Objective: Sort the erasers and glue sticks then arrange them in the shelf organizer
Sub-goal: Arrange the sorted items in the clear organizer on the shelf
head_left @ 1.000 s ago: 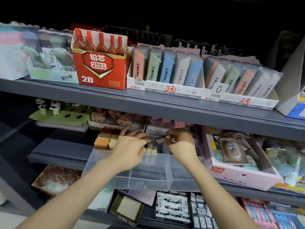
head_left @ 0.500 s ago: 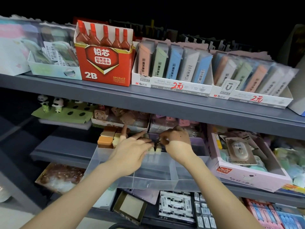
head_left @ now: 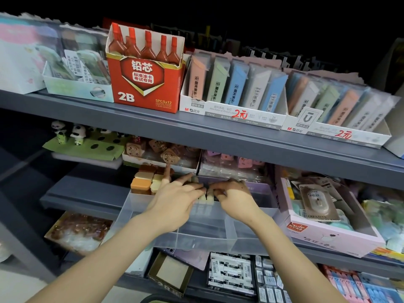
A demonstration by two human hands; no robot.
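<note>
Shop shelves are surrounding the clear organizer. Pale erasers are standing upright inside, betw. both hands: left hand is touching them w/ nearly straight fingers, right hand is curling tight, hold hidden.

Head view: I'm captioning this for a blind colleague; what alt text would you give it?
A person's left hand and right hand meet at small pale erasers standing in a clear divided organizer on a shop shelf. Brown and cream erasers are stacked near its back left corner.

Cream erasers stand upright in the clear divided organizer, orange-brown erasers stacked at left.
</note>
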